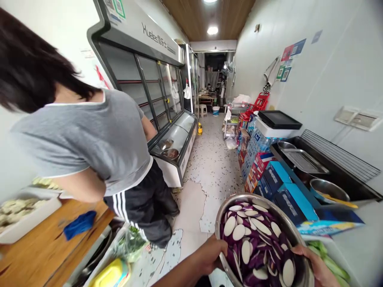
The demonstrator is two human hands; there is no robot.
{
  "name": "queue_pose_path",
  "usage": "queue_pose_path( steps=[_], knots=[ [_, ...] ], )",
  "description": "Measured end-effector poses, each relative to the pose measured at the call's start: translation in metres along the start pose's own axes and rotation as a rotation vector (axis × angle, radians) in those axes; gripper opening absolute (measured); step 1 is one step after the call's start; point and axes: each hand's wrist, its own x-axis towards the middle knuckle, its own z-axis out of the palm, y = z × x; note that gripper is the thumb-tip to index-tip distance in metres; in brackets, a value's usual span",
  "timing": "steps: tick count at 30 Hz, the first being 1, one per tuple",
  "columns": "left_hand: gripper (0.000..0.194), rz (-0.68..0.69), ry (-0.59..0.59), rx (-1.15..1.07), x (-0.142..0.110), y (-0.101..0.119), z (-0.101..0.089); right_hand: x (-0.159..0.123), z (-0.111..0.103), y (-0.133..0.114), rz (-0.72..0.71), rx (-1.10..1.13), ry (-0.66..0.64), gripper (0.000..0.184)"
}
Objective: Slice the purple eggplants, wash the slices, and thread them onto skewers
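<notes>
A steel bowl (pixel 220 217) full of sliced eggplant, purple skin and white flesh, is carried low at the bottom right of the head view. My left hand (pixel 209 255) grips its near left rim. My right hand (pixel 314 265) closes on the right rim. Both hands hold the bowl over the floor beside the right-hand counter.
A person in a grey shirt and black striped trousers (pixel 98 147) bends over the wooden table (pixel 44 243) at left. A glass display fridge (pixel 167 119) lines the left wall. Blue boxes (pixel 284 187), metal trays and bowls crowd the right side. A narrow tiled aisle (pixel 209 167) runs ahead.
</notes>
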Motion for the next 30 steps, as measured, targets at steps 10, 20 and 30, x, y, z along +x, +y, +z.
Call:
queue_pose_path(
  steps=[10, 20, 30],
  knots=[
    [0.036, 0.036, -0.051, 0.049, 0.179, 0.239, -0.069, 0.197, 0.14, -0.19, -0.065, 0.086, -0.136, 0.014],
    [0.005, -0.081, -0.105, -0.013, 0.414, 0.46, -0.133, 0.412, 0.255, -0.386, -0.243, 0.076, -0.213, 0.021],
    [0.012, 0.058, 0.174, -0.088, 0.586, 0.716, -0.203, 0.652, 0.422, -0.631, -0.345, -0.025, -0.418, 0.049]
  ],
)
